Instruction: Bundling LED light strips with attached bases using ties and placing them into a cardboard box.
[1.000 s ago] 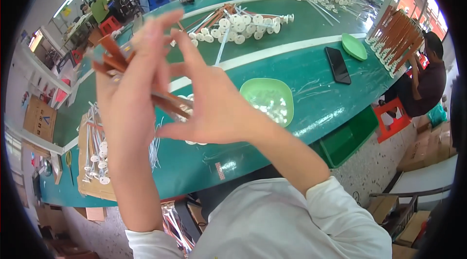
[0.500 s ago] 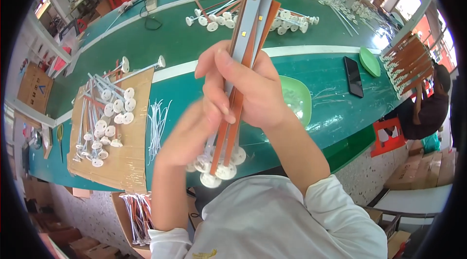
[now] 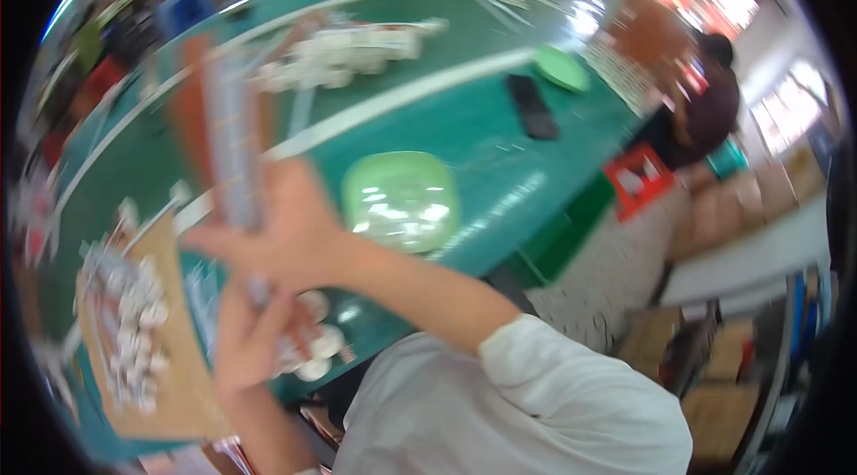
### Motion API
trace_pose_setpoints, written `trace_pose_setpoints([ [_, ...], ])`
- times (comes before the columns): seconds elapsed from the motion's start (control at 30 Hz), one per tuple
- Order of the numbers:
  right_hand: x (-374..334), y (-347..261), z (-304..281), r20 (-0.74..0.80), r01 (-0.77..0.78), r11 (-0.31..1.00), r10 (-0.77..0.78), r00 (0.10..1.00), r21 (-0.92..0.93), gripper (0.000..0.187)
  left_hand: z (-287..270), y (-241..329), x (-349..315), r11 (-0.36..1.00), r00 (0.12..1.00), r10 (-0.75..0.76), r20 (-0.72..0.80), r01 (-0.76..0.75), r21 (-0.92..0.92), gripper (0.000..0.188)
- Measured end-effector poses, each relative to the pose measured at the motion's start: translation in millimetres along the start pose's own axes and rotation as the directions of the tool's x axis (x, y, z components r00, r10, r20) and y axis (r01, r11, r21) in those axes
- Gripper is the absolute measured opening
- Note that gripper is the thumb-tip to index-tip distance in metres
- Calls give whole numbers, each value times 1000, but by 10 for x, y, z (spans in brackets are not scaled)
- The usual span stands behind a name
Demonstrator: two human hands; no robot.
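A bundle of LED strips [image 3: 234, 136], some white-grey and some brown-orange, stands nearly upright in front of me at the left. White round discs [image 3: 323, 345] stick out at its lower end. My right hand [image 3: 303, 229] is closed round the middle of the bundle, one digit jutting left. Below it, my left hand [image 3: 243, 341] grips the bundle's lower part, just above the discs. Motion smears both hands and the strips' upper ends. More strips with white discs [image 3: 138, 305] lie on a cardboard sheet [image 3: 183, 377] at the left.
A clear-lined green bowl [image 3: 402, 194] sits right of my hands on the green table [image 3: 473, 162]. Farther off lie a black phone [image 3: 532, 107] and a green dish [image 3: 562, 69]. More disc-ended strips [image 3: 348, 55] rest beyond the white divider. A person [image 3: 711, 100] sits at the far right.
My view has swung right, so the table and its things appear shifted left. The bundle stays in my hands, now at the left of the view, and the picture is blurred.
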State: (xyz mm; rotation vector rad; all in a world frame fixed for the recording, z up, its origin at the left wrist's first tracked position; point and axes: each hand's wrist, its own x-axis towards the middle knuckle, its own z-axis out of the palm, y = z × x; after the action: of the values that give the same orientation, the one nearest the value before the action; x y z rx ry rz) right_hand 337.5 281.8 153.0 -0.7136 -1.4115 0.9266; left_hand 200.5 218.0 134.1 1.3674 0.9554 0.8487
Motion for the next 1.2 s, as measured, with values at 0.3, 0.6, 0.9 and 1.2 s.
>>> trace_pose_setpoints([
  [0.3, -105, -144, -259, 70, 41, 966, -61, 996, 256, 32, 49, -38, 40, 961, 964, 207, 169, -169, -217, 39],
  [0.6, -211, -280, -229, 124, 24, 994, -37, 992, 104, 24, 361, -57, -92, 995, 994, 102, -43, -103, -17, 47],
  [0.9, 221, -220, 213, 586, -563, 661, 223, 779, 497, 27, 63, -72, -770, 856, 866, 133, -483, -346, -385, 51],
  [1.2, 439, 1089, 902, 879, 664, 589, 198, 434, -461, 20, -301, -260, -1344, 762, 763, 182, -620, -508, -401, 40],
])
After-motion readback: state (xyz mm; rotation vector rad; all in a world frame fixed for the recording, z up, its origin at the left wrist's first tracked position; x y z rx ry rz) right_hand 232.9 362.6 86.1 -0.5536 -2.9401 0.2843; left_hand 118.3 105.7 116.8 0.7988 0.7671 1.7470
